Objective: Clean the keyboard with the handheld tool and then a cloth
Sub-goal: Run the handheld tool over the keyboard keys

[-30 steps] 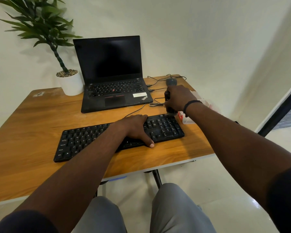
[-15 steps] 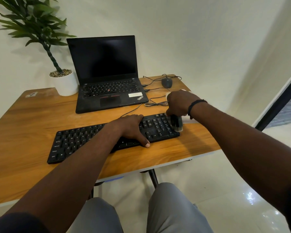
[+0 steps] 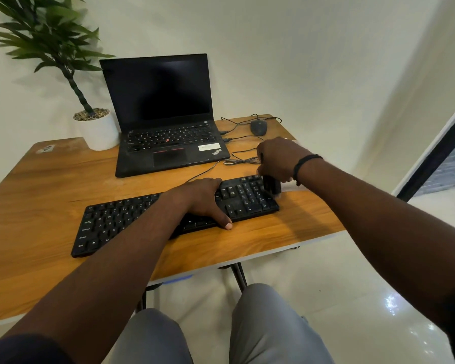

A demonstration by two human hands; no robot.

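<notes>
A black keyboard (image 3: 121, 222) lies on the wooden desk (image 3: 37, 185), slanting up toward the right. My left hand (image 3: 202, 200) rests flat on its middle keys, thumb over the front edge. My right hand (image 3: 279, 161) grips a dark handheld tool (image 3: 271, 184) that points down onto the keyboard's right end, at the number pad. Most of the tool is hidden inside the fist. A white cloth-like thing (image 3: 293, 187) peeks out under my right wrist, mostly hidden.
An open black laptop (image 3: 166, 132) stands behind the keyboard, with a potted plant (image 3: 97, 130) to its left. A dark mouse (image 3: 258, 126) and loose cables (image 3: 243, 161) lie at the desk's back right. The desk's right edge is close to my right hand.
My right hand brought the tool down from beside the mouse area onto the keyboard's right end. The left hand has stayed on the keys.
</notes>
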